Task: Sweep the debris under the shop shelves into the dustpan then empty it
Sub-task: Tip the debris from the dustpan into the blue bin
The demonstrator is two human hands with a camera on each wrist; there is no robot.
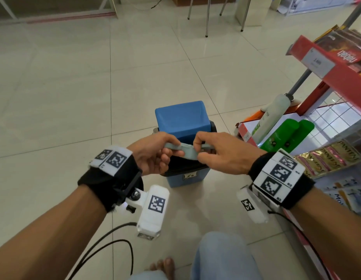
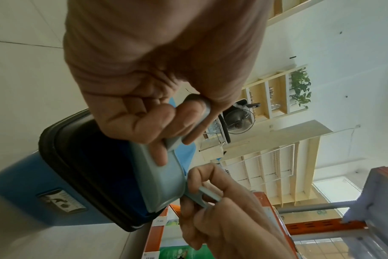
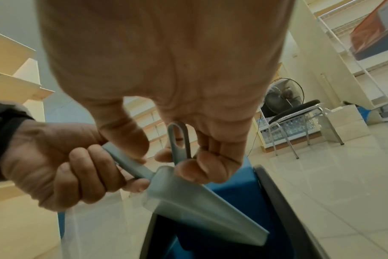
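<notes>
A small grey dustpan (image 1: 188, 151) is held tilted over the open mouth of a blue bin (image 1: 187, 178) with a black rim. The bin's blue swing lid (image 1: 181, 118) is tipped up behind it. My left hand (image 1: 165, 156) grips the dustpan's straight handle (image 3: 124, 163) at the left end. My right hand (image 1: 199, 148) pinches a grey looped handle (image 3: 179, 140) at the pan's right end; whether that loop belongs to a brush I cannot tell. In the right wrist view the pan's blade (image 3: 206, 210) slopes down into the bin. No debris shows in any view.
A shop shelf (image 1: 337, 77) with red edges stands close on the right, holding sachets (image 1: 326, 158), green bottles (image 1: 286, 136) and a white bottle (image 1: 270, 118). Chair legs (image 1: 207, 17) stand far ahead. My bare foot (image 1: 163, 265) and trailing cables (image 1: 107, 239) are near the bottom edge. Tiled floor spreads to the left.
</notes>
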